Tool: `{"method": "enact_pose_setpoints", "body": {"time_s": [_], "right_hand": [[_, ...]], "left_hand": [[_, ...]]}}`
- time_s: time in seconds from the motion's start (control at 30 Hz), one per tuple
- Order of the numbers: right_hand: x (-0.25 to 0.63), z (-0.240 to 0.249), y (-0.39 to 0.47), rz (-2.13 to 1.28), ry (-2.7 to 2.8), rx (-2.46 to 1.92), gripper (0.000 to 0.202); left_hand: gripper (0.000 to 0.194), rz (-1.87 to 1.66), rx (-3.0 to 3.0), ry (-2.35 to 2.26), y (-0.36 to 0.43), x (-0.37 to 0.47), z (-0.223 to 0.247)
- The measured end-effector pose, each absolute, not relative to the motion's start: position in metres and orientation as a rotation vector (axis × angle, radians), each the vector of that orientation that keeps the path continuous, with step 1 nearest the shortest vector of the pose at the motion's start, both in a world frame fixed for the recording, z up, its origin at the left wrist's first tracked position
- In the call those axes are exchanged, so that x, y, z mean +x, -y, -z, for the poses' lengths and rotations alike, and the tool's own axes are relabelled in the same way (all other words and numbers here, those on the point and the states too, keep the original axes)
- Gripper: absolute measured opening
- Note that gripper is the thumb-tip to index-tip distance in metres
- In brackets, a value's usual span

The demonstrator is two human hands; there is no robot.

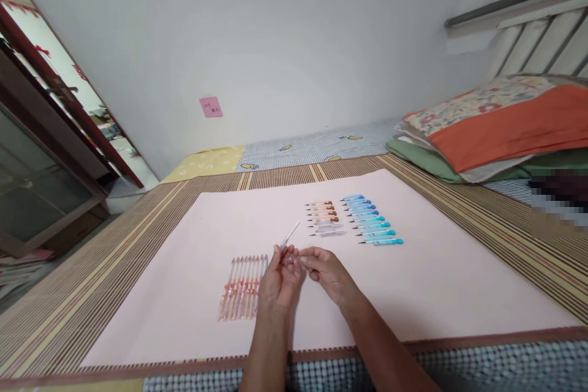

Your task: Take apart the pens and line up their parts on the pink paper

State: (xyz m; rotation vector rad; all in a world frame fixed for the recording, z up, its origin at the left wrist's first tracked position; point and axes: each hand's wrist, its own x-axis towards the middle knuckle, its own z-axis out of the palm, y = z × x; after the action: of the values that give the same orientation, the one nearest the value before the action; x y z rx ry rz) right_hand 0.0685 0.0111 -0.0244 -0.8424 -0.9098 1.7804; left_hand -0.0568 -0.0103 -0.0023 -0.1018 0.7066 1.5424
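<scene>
My left hand (282, 277) is closed around a white pen (291, 233), whose thin end points up and away. Beside it, my right hand (325, 271) pinches something small and clear that I cannot make out, close to the left fingers. A row of pink-and-clear pens (241, 288) lies left of my hands on a pale pink sheet (436, 282). Beyond my hands are brown-capped pens (323, 212) and a few grey-clear ones (328, 233). To their right lies a column of blue pens (361, 207) and turquoise pens (377, 233).
The sheet lies on a striped mat (105, 239). Folded bedding with an orange and floral pillow (505, 128) is at the right. A wall with a pink note (211, 106) stands behind, and a doorway is at the left.
</scene>
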Motion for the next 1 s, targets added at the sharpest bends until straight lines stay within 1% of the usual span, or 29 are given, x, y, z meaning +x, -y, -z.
{"method": "enact_pose_setpoints", "body": {"time_s": [0.13, 0.3, 0.37, 0.53, 0.6, 0.73, 1.0], "right_hand": [[0.066, 0.026, -0.012, -1.744, 1.02, -0.895, 0.025], [0.067, 0.03, -0.015, -1.498, 1.229, -0.931, 0.018], [0.068, 0.031, -0.018, -1.398, 1.245, -0.928, 0.02], [0.073, 0.024, -0.021, -1.205, 1.162, -0.908, 0.033], [0.075, 0.019, -0.02, -1.177, 1.149, -0.88, 0.031], [0.079, 0.012, -0.016, -1.171, 1.122, -0.841, 0.019], [0.085, 0.003, -0.014, -1.098, 1.128, -0.853, 0.018]], "left_hand": [[0.029, -1.571, -0.128, -0.688, 0.012, -0.056, -0.001], [0.029, -1.557, -0.095, -0.658, 0.013, -0.055, -0.001], [0.03, -1.526, -0.089, -0.663, 0.013, -0.055, -0.002], [0.03, -1.396, -0.082, -0.711, 0.015, -0.051, -0.006], [0.03, -1.337, -0.06, -0.726, 0.016, -0.049, -0.006], [0.033, -1.269, -0.042, -0.723, 0.017, -0.046, -0.003], [0.037, -1.181, -0.091, -0.703, 0.017, -0.046, 0.002]]}}
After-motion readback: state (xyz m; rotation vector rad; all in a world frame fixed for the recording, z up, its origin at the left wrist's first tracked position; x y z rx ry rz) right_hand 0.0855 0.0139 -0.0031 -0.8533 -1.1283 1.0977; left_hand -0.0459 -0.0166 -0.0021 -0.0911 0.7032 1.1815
